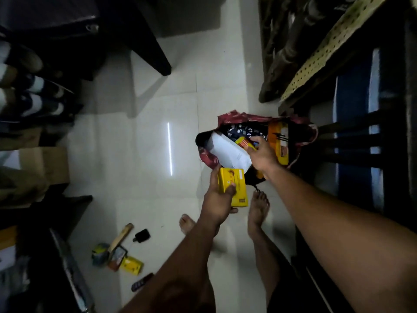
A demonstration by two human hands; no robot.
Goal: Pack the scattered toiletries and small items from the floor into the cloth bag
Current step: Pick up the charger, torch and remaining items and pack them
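The left hand [220, 196] grips a yellow carton [233, 187], thumb on one long side and fingers wrapped round the other, and holds it just short of the near rim of the cloth bag [208, 154], likely so it can go in once there is room. The right hand [262, 152] reaches into the bag's open mouth with its fingers down among the contents; it seems to pinch a small yellow packet [243, 141], though the dim light makes that uncertain. The bag sits on the white tiled floor [135, 143] against a dark piece of furniture at the floor's right edge, mouth up, with a white box [228, 150] leaning inside and an orange pack [282, 141] along its far-right wall. Well apart, near the floor's lower left, lie more items to collect: a wooden-handled tool [120, 237], a small dark bottle [142, 234], a yellow box [132, 265] and a dark handset [142, 282].
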